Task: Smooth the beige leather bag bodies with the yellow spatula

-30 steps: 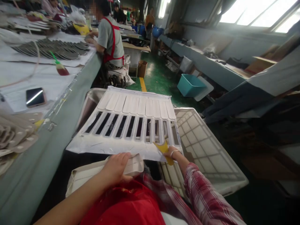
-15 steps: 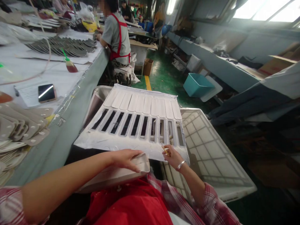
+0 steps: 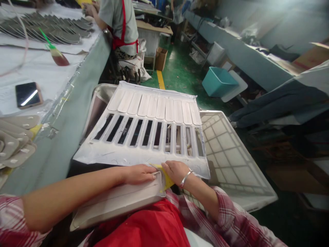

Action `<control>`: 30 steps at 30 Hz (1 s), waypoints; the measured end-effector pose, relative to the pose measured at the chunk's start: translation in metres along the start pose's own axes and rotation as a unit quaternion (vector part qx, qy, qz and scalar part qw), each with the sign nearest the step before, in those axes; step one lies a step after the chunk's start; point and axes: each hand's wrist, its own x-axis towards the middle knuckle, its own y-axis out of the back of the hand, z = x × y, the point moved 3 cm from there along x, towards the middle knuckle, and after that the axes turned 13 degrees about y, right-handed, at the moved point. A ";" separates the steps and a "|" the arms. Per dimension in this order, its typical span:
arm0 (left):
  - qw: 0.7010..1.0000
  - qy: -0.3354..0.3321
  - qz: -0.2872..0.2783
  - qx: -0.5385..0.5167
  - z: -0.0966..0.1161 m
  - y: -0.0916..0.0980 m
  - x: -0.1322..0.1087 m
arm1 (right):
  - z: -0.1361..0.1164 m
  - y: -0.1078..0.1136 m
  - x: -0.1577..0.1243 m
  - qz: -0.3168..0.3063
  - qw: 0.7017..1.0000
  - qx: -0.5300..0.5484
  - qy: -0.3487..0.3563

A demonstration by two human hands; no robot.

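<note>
My left hand lies over the top of a bundle of long off-white strips on my lap, its fingers closed round the far right end. Close beside it, my right hand is closed on a thin yellow piece, which sits against the right end of the bundle. Its lower edge shows; the rest is under my fingers. Just beyond both hands lies a white slotted board. A row of rounded off-white strips lies side by side along its far half, above open slots.
A bench on the left holds a phone, a green-nozzled bottle and stacked beige pieces. A white crate stands right of the board. Further off are a teal bin and a seated person.
My right hand has moved left to the bundle's end; before, it held a thin yellowish thing over the board's edge. The view has tipped down, and the bundle shows more fully.
</note>
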 end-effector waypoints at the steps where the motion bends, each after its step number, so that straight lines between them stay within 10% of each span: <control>1: 1.000 -0.001 -0.007 -0.016 -0.001 0.000 0.000 | -0.003 0.001 0.004 -0.004 1.000 -0.008 0.003; 16: 0.987 -0.070 -0.084 -0.114 -0.014 0.010 0.004 | -0.009 0.007 0.023 0.000 0.993 -0.071 0.095; 30: 0.967 0.083 -0.101 -0.217 -0.036 0.001 0.008 | -0.015 0.008 0.025 -0.031 0.992 -0.069 0.100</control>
